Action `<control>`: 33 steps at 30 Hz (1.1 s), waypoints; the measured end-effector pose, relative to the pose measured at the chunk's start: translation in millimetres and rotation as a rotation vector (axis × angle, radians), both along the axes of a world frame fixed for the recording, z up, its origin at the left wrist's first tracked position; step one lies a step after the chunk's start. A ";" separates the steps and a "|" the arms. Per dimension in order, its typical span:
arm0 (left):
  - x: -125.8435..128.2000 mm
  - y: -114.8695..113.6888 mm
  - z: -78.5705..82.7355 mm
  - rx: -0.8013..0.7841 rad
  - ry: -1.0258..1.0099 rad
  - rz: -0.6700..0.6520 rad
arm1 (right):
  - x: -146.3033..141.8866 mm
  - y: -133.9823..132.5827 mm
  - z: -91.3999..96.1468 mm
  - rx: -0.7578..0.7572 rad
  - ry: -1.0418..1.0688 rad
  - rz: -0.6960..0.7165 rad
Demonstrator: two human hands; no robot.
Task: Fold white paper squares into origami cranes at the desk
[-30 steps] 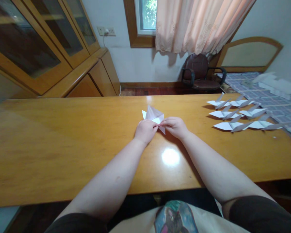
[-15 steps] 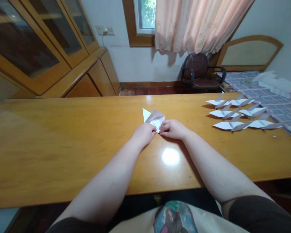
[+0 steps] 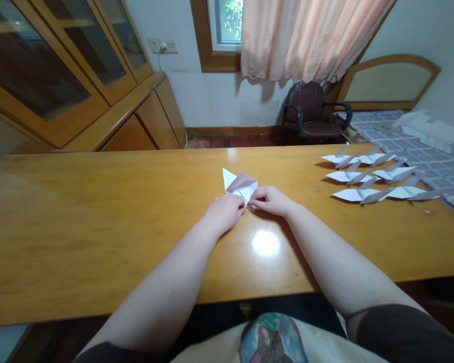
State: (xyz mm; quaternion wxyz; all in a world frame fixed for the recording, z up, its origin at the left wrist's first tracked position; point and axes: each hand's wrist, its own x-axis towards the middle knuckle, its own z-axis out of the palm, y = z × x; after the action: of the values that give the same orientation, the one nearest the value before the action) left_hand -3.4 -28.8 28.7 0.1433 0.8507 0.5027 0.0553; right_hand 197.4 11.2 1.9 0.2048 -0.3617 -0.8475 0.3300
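Note:
A partly folded white sheet of origami paper [image 3: 243,185] lies at the middle of the table, one pointed flap standing out at its upper left and a wider flap raised beside it. My left hand [image 3: 226,209] presses on the paper's near left edge, fingers closed against it. At the near right corner, my right hand [image 3: 271,199] pinches the paper between thumb and fingers. The fingertips of both hands nearly meet at the near point, and they hide part of the folds there.
Several folded white paper cranes [image 3: 350,195] stand in rows at the table's right end. The glossy wooden table [image 3: 98,227] spans the view. Beyond it are a brown armchair [image 3: 306,111], a wooden cabinet [image 3: 136,116] and a bed with a checked cover [image 3: 386,131].
My fingers have shifted slightly at the paper's near point, where a small tip now shows below the right fingertips. The paper has stayed in nearly the same place.

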 end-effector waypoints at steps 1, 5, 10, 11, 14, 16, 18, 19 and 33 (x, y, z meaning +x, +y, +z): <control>0.1 -0.4 1.2 0.000 0.017 -0.007 | -1.0 0.8 -1.1 -0.006 -0.004 -0.049; 0.5 -1.6 3.4 0.005 0.057 -0.038 | -4.8 3.1 -5.4 -0.005 -0.054 -0.132; 1.2 -2.3 1.1 -0.013 0.056 -0.046 | -6.9 3.6 -7.5 -0.023 -0.070 -0.153; 1.3 -2.5 1.0 -0.013 0.057 -0.043 | -7.0 3.5 -7.3 -0.026 -0.072 -0.157; 1.7 -3.2 1.5 0.003 0.073 -0.036 | -7.0 3.0 -5.8 -0.053 -0.083 -0.157; 2.2 -3.9 2.3 0.013 0.095 -0.031 | -7.0 2.5 -4.0 -0.091 -0.085 -0.152; 2.9 -4.5 2.6 0.019 0.113 -0.031 | -6.8 1.8 -2.0 -0.125 -0.079 -0.152; 3.4 -4.8 2.5 0.025 0.120 -0.033 | -6.8 1.4 -1.1 -0.134 -0.077 -0.152; 3.0 -2.1 -7.0 0.118 0.065 -0.084 | -8.1 2.3 -2.7 -0.066 -0.073 -0.128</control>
State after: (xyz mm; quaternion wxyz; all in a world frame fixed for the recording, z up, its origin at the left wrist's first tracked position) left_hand -0.4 -30.9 21.7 0.0790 0.8793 0.4669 0.0512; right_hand 189.3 13.5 -0.8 0.1823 -0.4335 -0.8184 0.3304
